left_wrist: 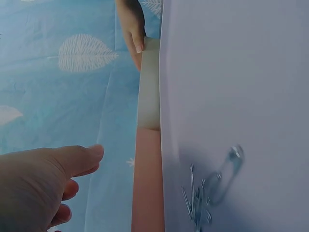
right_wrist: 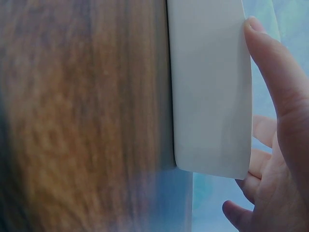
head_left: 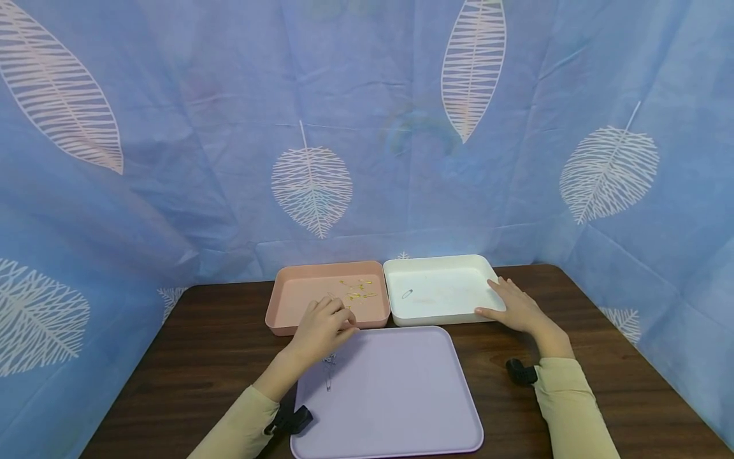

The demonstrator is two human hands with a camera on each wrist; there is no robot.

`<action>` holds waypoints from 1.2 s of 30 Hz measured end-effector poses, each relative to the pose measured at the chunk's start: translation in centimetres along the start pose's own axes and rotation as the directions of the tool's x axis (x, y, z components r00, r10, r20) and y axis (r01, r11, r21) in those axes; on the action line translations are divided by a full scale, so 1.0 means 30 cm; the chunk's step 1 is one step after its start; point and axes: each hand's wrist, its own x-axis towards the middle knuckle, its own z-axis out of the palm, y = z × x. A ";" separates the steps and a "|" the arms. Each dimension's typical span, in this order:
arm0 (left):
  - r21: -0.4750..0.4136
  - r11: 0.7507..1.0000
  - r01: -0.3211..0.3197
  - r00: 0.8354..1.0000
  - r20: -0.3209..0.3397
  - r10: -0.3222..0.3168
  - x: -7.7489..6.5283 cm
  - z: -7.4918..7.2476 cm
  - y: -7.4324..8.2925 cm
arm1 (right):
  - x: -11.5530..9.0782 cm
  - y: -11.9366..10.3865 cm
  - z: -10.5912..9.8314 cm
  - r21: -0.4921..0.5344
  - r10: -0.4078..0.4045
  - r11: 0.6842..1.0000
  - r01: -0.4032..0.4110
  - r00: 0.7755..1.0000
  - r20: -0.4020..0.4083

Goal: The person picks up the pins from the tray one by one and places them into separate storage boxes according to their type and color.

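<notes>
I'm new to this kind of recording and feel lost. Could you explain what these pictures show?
There is no robot: a person works with two bare hands. The wide picture comes from a camera on the head; the two close ones come from cameras on the wrists.

On the table are three trays. The pink tray holds gold pins, the white tray one silver pin, and the purple tray several silver pins.

The left hand is by the pink tray's near edge; I can't tell whether it holds anything. The right hand touches the white tray's right end, its thumb at the near rim.
</notes>
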 end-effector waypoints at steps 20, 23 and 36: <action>-0.019 0.989 0.144 0.965 0.225 -0.136 -0.104 -0.028 -0.056 | 0.001 0.001 -0.005 -0.002 -0.007 1.000 0.007 1.000 0.000; -0.016 0.988 0.156 0.946 0.288 -0.145 -0.108 -0.028 -0.056 | 0.003 0.003 0.000 -0.008 -0.010 1.000 0.010 1.000 -0.002; -0.009 0.983 0.182 0.904 0.394 -0.164 -0.113 -0.027 -0.049 | 0.004 0.006 0.006 -0.013 -0.008 1.000 0.008 1.000 -0.005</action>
